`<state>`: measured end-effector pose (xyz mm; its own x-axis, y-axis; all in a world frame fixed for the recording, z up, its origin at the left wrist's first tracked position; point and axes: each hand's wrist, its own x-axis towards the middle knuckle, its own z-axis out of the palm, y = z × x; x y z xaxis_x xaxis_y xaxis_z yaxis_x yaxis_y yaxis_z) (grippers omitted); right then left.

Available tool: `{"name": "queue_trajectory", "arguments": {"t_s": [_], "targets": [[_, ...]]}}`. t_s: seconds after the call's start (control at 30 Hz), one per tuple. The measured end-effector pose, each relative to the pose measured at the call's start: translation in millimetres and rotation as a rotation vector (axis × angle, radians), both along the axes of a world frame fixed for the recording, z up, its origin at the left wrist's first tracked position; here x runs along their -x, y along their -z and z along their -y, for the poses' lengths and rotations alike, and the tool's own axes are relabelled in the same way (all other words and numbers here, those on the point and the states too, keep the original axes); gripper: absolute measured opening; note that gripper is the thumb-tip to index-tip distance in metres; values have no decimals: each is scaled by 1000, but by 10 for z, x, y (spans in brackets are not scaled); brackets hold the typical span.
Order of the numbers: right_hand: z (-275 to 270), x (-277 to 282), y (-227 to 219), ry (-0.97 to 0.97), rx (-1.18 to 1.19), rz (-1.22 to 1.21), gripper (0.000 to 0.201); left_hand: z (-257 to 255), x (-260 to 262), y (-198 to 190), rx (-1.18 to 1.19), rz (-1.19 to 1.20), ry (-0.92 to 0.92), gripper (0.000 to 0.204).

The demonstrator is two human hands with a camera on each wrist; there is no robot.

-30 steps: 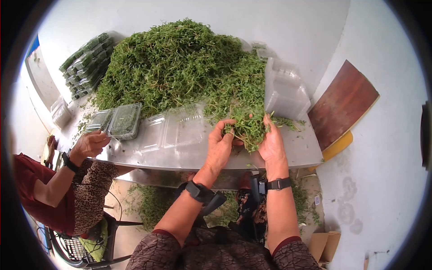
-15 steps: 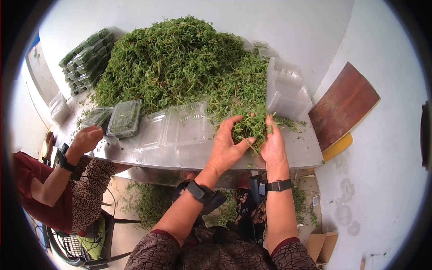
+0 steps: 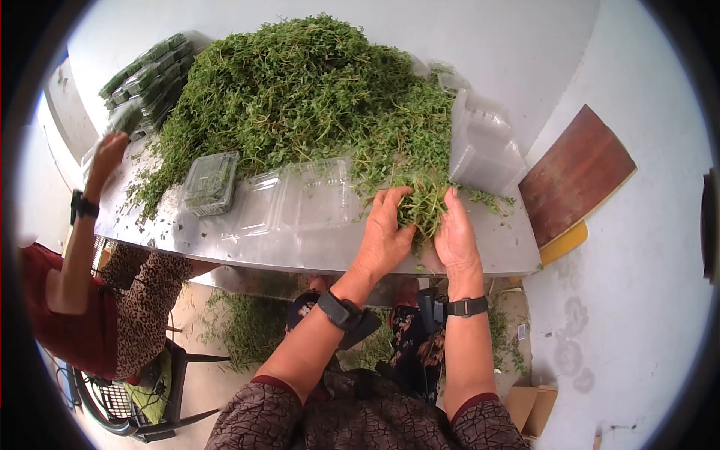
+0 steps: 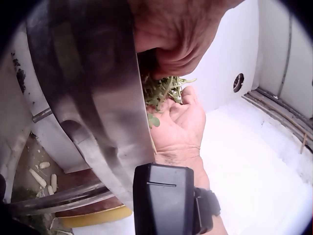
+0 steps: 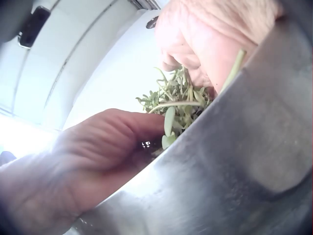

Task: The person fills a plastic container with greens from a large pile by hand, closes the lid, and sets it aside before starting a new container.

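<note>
In the head view, a small bunch of leafy green stems (image 3: 424, 207) is gathered between both hands just above the table's front edge. My left hand (image 3: 384, 238) grips it from the left with bent fingers and thumb. From the right, my right hand (image 3: 456, 238) cups the bunch against its palm. Stems stick out between the hands in the right wrist view, where leaves (image 5: 183, 105) show close up. Fingers behind the bunch are partly hidden. Left of my hands lies an open clear plastic clamshell box (image 3: 319, 191), its lid folded flat.
A large heap of greens (image 3: 292, 97) covers the metal table's back. Empty clear boxes (image 3: 487, 146) stand stacked at right. A closed filled box (image 3: 210, 184) sits left. Another person's hand (image 3: 111, 154) lifts a packed box (image 3: 124, 116) near a stack of filled boxes (image 3: 154, 79).
My left hand has regripped and drawn up beside the bunch, closer around it. The other person's hand has carried a filled box up toward the stack at the back left.
</note>
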<state>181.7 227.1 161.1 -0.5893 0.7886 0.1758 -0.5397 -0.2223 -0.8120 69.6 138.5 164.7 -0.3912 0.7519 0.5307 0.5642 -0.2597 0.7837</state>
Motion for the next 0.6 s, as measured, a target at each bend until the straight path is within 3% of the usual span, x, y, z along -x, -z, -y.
{"name": "queue_trajectory", "arguments": {"t_s": [0.1, 0.17, 0.2, 0.27, 0.4, 0.47, 0.6], "targets": [[40, -22, -90, -25, 95, -20, 42, -35, 31, 82, -47, 51, -2, 38], [55, -21, -125, -23, 173, -43, 43, -62, 34, 148, -81, 244, 54, 28], [59, -18, -139, -23, 172, -44, 43, -61, 35, 140, -83, 243, 54, 28], [64, -13, -156, 43, 217, -36, 43, -57, 38, 123, -47, 528, 167, 26], [24, -34, -136, -27, 184, -71, 45, -20, 14, 41, -71, 630, 201, 21], [-21, -30, -100, -7, 189, -80, 45, -19, 9, 14, -85, 838, 250, 22], [-3, -28, -135, -17, 185, -65, 45, 1, 33, -19, -21, 823, 232, 23]]}}
